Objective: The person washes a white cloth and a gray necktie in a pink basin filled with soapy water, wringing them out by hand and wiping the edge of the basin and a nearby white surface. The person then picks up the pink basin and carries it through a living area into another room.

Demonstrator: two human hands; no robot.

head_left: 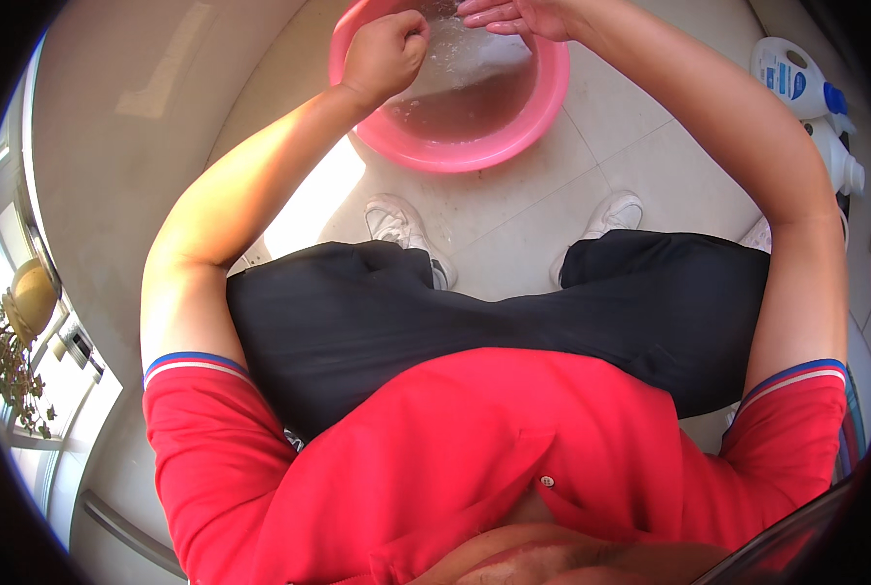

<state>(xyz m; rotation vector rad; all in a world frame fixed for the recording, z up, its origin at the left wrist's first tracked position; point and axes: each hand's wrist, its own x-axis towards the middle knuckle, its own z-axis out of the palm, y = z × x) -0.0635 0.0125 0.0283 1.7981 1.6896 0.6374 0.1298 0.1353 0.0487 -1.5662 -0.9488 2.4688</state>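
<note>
A pink plastic basin [426, 156] stands on the floor in front of me, cut off by the top of the view. Cloudy brownish water [465, 112] lies in it, with bubbles and a whitish mass [470, 58]; I cannot tell whether this is cloth or suds. My left hand [387, 57] is closed in a fist above the basin's left rim. Whatever it may hold is hidden. Over the far part of the water is my right hand [518, 16], its fingers stretched out and wet-looking, with nothing visible in them.
White bottles, one a jug with a blue cap [794, 83], stand along the right side. My white shoes [396, 222] are on the tiled floor [514, 224] below the basin. A pale wall panel [133, 117] and a hanging plant [11, 366] are at the left.
</note>
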